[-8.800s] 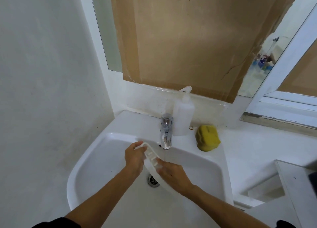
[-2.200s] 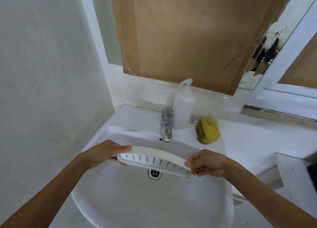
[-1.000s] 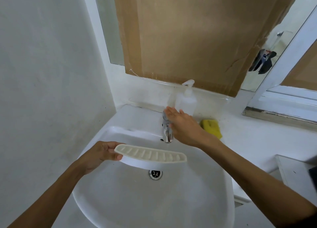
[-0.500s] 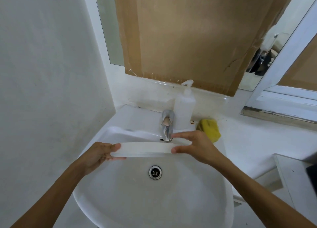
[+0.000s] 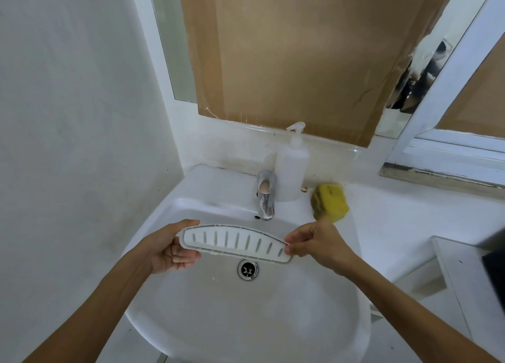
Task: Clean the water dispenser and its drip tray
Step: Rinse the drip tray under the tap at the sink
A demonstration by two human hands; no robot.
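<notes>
We hold the tray (image 5: 236, 243) over the sink (image 5: 169, 332), just in front of the tap (image 5: 265, 198) and above the drain (image 5: 247, 269). It is a long, curved white piece, turned so its slotted face looks up at us. Our left hand (image 5: 170, 249) grasps the left end, thumb along the far edge and fingers curled underneath; most of those fingers are hidden behind the tray. Our right hand (image 5: 318, 243) pinches the right tip between thumb and fingers, and the back of the hand covers the tip itself, so we cannot see how the tray ends there.

No water shows at the tap's spout, though the spout mouth is hard to read from up here. Just behind the tap stands a white pump bottle (image 5: 293, 168), its contents not visible. Beside it, on the sink's back ledge, lies a yellow sponge (image 5: 330, 202), its near corner partly behind our right hand.

Above, brown cardboard (image 5: 289, 51) covers most of the mirror (image 5: 175, 48); only strips of glass show at either side, and the reflection on the right is a dark blur we cannot make out. At the right edge a dark object (image 5: 496, 264) is cut off by the frame. The dispenser itself is nowhere in view. Both our forearms run out of the bottom of the frame.
</notes>
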